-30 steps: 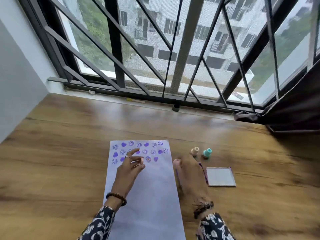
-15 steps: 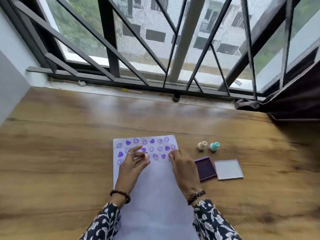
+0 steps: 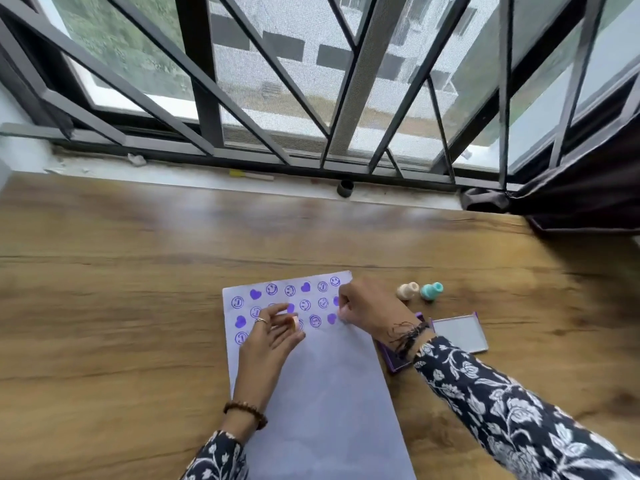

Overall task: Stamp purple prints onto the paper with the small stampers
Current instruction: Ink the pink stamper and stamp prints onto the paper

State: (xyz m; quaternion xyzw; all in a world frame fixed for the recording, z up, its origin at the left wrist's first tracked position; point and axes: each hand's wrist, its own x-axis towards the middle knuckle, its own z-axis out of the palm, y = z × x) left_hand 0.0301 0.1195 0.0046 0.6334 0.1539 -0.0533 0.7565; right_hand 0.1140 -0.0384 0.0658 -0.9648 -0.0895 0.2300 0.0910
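Observation:
A white paper [image 3: 318,393] lies on the wooden table [image 3: 121,306], its top rows filled with purple hearts and smiley prints. My left hand [image 3: 273,337] rests on the paper and pinches a small peach stamper [image 3: 295,322] beside the third row. My right hand [image 3: 367,310] is at the paper's right edge, fingertips closed on a small pale stamper [image 3: 341,315] that touches the sheet. The purple ink pad [image 3: 394,362] is mostly hidden under my right wrist. A peach stamper [image 3: 408,291] and a teal stamper [image 3: 431,291] stand right of the paper.
The ink pad's grey lid [image 3: 459,332] lies open to the right. A barred window runs along the table's far edge, with a small black cap [image 3: 345,188] on the sill. A dark curtain [image 3: 571,188] bunches at the far right.
My right hand has left the ink pad and come onto the paper's right edge with its stamper. The left hand has stayed on the paper. The view has tilted down and closer.

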